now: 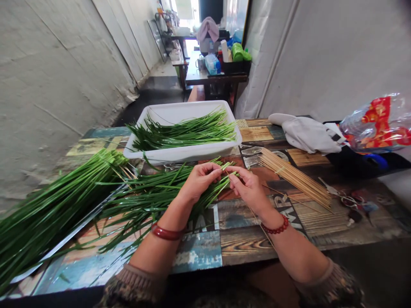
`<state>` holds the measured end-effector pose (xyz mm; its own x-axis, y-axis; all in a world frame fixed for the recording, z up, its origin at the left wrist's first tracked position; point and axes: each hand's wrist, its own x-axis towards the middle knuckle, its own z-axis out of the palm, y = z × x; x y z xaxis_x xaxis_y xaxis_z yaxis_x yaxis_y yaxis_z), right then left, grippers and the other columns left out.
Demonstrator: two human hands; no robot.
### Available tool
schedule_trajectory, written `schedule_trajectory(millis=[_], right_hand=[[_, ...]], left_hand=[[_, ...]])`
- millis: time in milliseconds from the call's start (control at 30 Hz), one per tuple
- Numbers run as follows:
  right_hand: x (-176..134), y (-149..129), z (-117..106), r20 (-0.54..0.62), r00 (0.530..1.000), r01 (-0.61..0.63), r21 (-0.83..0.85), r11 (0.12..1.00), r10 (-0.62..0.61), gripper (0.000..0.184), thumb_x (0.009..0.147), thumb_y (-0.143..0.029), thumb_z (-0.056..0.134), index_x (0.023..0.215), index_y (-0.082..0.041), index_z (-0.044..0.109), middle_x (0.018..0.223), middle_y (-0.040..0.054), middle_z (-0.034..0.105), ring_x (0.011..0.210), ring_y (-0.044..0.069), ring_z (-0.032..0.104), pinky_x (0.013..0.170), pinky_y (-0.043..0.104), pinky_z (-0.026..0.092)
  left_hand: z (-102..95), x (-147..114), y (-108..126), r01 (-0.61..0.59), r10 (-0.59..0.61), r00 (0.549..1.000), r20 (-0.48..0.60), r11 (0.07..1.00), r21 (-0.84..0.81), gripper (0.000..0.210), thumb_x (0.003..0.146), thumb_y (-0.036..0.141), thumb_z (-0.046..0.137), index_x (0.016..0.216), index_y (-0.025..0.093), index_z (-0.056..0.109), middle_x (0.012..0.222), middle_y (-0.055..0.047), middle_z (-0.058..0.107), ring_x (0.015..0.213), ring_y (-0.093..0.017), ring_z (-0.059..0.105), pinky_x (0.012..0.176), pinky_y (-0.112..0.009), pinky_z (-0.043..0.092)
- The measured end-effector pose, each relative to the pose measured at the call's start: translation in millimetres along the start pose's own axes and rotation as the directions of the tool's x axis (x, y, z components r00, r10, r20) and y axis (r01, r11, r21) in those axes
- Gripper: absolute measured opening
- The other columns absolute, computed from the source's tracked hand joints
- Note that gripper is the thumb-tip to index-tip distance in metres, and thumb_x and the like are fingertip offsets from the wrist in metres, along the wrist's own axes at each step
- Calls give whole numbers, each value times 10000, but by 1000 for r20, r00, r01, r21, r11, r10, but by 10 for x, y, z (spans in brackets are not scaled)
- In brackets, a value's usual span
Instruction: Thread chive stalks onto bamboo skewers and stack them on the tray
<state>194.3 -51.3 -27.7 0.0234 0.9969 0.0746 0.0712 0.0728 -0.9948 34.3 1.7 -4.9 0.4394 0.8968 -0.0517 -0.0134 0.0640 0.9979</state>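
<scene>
My left hand [201, 180] pinches the pale stem ends of a few garlic chives. Close against it, my right hand [246, 186] is closed on a thin bamboo skewer [263, 233], which runs down under the right wrist. The skewer's tip is at the stems between my fingertips; whether it pierces them I cannot tell. Beneath my left forearm spreads a loose pile of garlic chives [150, 194]. A bundle of bamboo skewers [298, 179], bound with a band, lies right of my right hand, with a few loose ones beside it.
Behind my hands stands a white plastic tub [183, 157] holding more chives. A large chive bundle [61, 201] fills the left, by a long metal strip [73, 233]. On the right are keys [353, 216], a light cloth cap [305, 132] and a plastic bag [379, 122].
</scene>
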Motion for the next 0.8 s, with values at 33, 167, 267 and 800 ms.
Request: schedule_trajectory(millis=[33, 167, 267, 800], right_hand=[[-3, 0, -1, -1, 1000, 1, -6, 1000, -1, 355, 875, -393, 545, 1125, -153, 626, 612, -39, 543, 446, 72, 457, 424, 196, 365], [-11, -15, 2, -9, 1000, -13, 9, 1000, 13, 357, 861, -382, 560, 1122, -153, 647, 596, -38, 536, 432, 66, 424, 406, 192, 341], [-15, -33, 9, -14, 1000, -23, 24, 999, 24, 362, 848, -372, 574, 1126, -154, 655, 584, -41, 525, 428, 64, 410, 403, 190, 334], [-29, -32, 27, -8, 999, -49, 31, 998, 49, 354, 844, -353, 573, 1126, -159, 663, 570, -45, 526, 424, 62, 398, 394, 185, 319]], left_hand=[[-3, 1, 0, -5, 5, 1000, -2, 1000, 1, 296, 740, 402, 716, 749, 115, 647, 636, 20, 553, 581, -75, 436, 566, -201, 344], [-4, 0, 1, -9, 10, 1000, -22, 1000, 15, 297, 738, 408, 715, 757, 116, 665, 644, 12, 571, 578, -76, 447, 569, -205, 357], [8, -9, 3, 2, -1, 1000, -29, 1000, 25, 298, 736, 409, 715, 758, 116, 662, 637, 6, 587, 571, -80, 461, 568, -208, 365], [26, -27, -33, -26, 22, 995, -93, 999, -45, 258, 697, 343, 752, 710, 119, 625, 631, 22, 562, 572, -68, 447, 564, -196, 356]])
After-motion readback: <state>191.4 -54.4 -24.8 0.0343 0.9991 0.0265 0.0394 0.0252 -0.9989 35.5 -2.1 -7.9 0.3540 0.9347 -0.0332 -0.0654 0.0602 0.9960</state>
